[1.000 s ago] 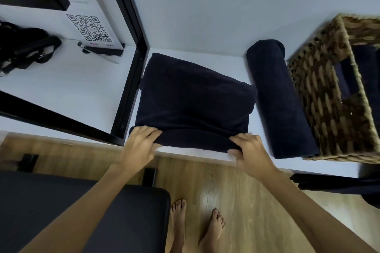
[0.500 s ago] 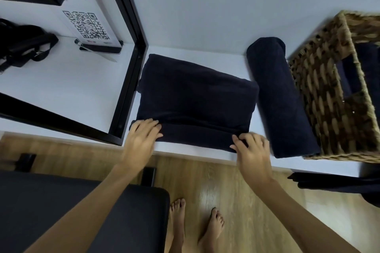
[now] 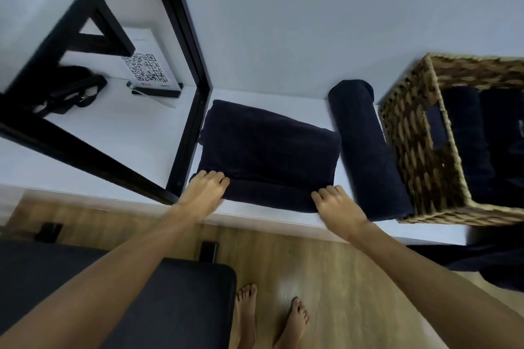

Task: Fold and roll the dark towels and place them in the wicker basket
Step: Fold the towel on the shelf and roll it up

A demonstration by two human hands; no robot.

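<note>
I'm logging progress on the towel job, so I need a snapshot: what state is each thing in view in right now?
Folded towel: flat on the shelf, near edge partly rolled.
Left hand: fingers curled on the roll's left end.
Right hand: fingers curled on the roll's right end.
Rolled towel: fully rolled, lying beside the basket, outside it.
Wicker basket: upright, dark towels already inside.
QR sign: standing upright.
</note>
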